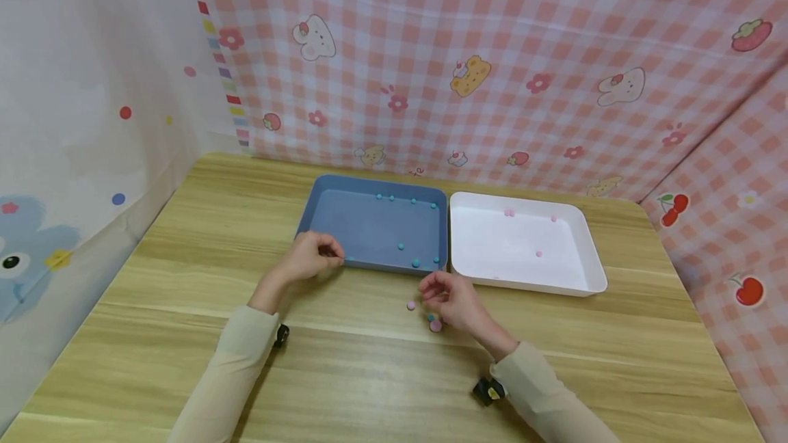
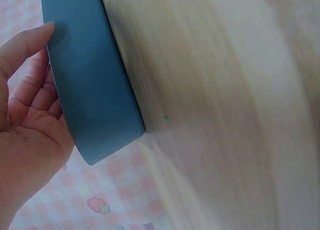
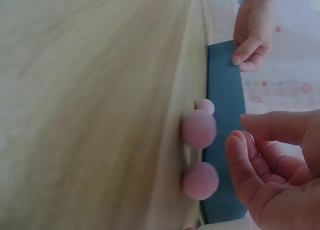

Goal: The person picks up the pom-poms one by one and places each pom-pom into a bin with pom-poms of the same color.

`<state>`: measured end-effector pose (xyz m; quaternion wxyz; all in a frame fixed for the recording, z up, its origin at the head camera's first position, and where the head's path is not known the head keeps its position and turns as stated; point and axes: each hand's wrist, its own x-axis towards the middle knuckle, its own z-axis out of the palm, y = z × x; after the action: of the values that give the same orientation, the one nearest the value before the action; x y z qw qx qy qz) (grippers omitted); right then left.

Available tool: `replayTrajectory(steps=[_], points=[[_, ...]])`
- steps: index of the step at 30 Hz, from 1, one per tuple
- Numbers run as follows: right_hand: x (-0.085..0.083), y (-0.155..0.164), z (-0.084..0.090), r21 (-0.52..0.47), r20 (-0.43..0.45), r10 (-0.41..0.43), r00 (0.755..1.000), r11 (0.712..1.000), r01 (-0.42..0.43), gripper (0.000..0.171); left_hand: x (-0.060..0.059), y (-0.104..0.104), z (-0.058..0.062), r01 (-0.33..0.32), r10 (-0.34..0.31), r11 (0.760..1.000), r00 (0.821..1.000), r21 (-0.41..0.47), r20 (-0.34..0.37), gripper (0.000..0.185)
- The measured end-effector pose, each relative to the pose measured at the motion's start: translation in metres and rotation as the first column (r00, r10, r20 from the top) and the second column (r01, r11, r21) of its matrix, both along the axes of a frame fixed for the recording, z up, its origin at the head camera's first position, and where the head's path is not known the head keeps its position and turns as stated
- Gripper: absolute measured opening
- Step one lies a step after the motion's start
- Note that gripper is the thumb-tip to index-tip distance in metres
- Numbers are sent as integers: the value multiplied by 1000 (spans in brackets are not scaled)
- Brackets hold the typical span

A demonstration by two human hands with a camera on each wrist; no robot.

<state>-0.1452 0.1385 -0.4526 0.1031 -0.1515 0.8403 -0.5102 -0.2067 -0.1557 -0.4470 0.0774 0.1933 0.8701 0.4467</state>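
Wooden table (image 1: 185,333): blue tray (image 1: 369,227) and white tray (image 1: 492,245) sit side by side toward the far edge, touching. Left hand (image 1: 310,257) at the blue tray's near-left corner, fingers loosely curled, holding nothing. Right hand (image 1: 452,299) just before the blue tray's near-right corner, fingers relaxed, empty. Pink balls (image 3: 199,129) lie on the table right beside its fingertips. Small blue balls (image 1: 415,262) in the blue tray, pink ones in the white.

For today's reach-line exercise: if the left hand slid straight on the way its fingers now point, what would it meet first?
Most likely the blue tray. The left hand sits at the tray's near-left corner, fingers pointing right towards its rim. In the left wrist view, a fingertip looks about at the tray wall, though actual contact is hard to judge.
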Motion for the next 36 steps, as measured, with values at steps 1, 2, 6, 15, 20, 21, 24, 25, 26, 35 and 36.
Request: replayTrajectory(steps=[1,2,6,15,20,21,24,25,26,35,36], points=[[0,0,-1,6,-4,9,1000,1000,-9,18,0,0,0,1,-1,1000,1000,0,0,4],[0,1,-2,11,-7,18,1000,1000,-18,19,0,0,1,1,-1,1000,1000,1,0,4],[2,2,-3,38,-3,26,1000,999,-26,20,1,0,1,1,-1,1000,1000,2,-1,4],[3,4,-8,88,38,16,999,996,-20,23,0,0,1,-2,2,1000,1000,-3,-2,4],[3,3,-9,91,84,30,996,995,-37,25,0,1,1,-4,4,1000,1000,-3,1,4],[3,3,-9,89,95,32,995,995,-40,26,0,1,1,-4,4,1000,1000,-3,1,4],[2,2,-9,85,114,45,992,995,-54,26,1,1,1,-3,3,1000,1000,1,1,4],[2,2,-10,86,114,52,992,994,-62,26,1,1,1,-4,4,1000,1000,3,1,4],[2,3,-10,91,110,59,992,993,-69,26,1,1,1,-3,3,1000,1000,5,1,4],[-1,5,-9,179,23,135,991,974,-137,25,-1,0,-1,-4,4,1000,1000,1,-2,4],[-2,5,-9,186,11,144,990,972,-143,25,-1,0,-1,-4,4,1000,1000,1,-3,3]])
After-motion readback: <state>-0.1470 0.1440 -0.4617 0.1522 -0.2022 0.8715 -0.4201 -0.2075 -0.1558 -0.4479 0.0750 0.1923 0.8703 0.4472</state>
